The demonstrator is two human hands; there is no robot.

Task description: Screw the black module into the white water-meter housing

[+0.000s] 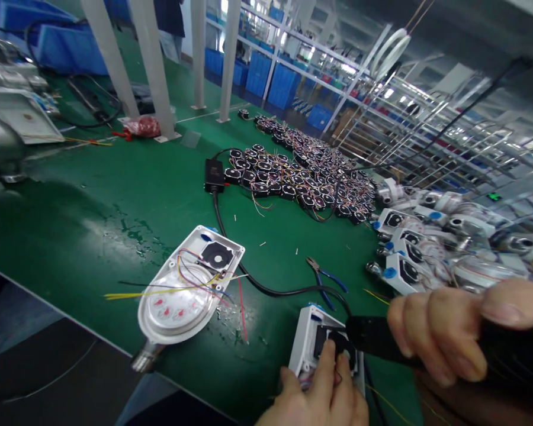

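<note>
The right hand (448, 331) clenches a black tool (373, 336); the left hand (323, 390) touches a black block (320, 341) in a white case (299, 344) (whether gripping, I can't tell).

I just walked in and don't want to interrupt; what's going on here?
The person's left hand rests on a black squarish module inside an open white housing. The right hand grips a black handheld tool close to that module; whether they touch is unclear. Another white housing, rounded, with loose coloured wires, lies left on the green tabletop.
</note>
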